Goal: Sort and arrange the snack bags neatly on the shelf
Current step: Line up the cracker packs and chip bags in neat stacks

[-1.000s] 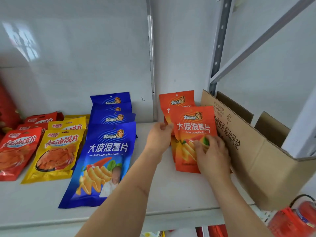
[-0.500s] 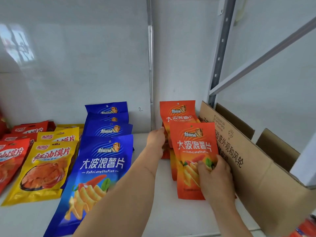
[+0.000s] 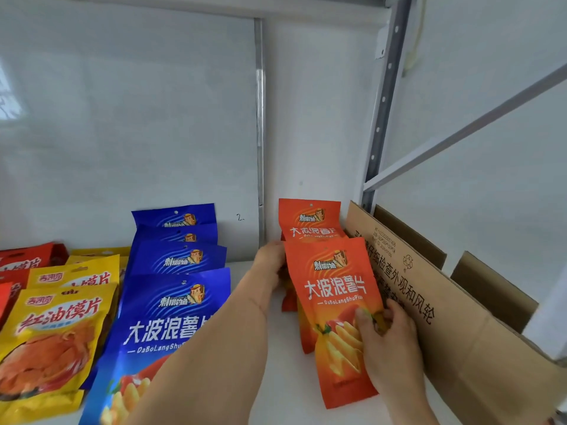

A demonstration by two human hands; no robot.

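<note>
On the white shelf [image 3: 276, 400], over toward the right end, there's a little stack of orange snack bags and both hands are on it. The right hand [image 3: 388, 342] grips the front orange bag [image 3: 333, 305] at its right edge, thumb pressed on the printed face and the other fingers curled round behind, so it's clamped on that bag. The bag lies leaning back and overlaps the ones behind it. The left hand [image 3: 271, 263] sits at the left side of the stack, up against the edges of the bags; its fingers are tucked behind the front bag, so I honestly can't tell if they're wrapped round anything or just pushing. The rear orange bag [image 3: 310, 220] stands propped against the white back wall [image 3: 129, 118].

Just right of the stack, pretty much touching it, is an open cardboard box [image 3: 460, 326] with black Chinese printing on its side, flaps up. Left of the person's arms there's a row of blue bags [image 3: 175, 305], four of them overlapping front to back, same brand as the orange ones. Further left come the yellow bags [image 3: 58, 329], also layered, and then red bags [image 3: 24, 259] at the frame edge, partly cut off. A grey perforated shelf upright [image 3: 383, 108] rises behind the box.
</note>
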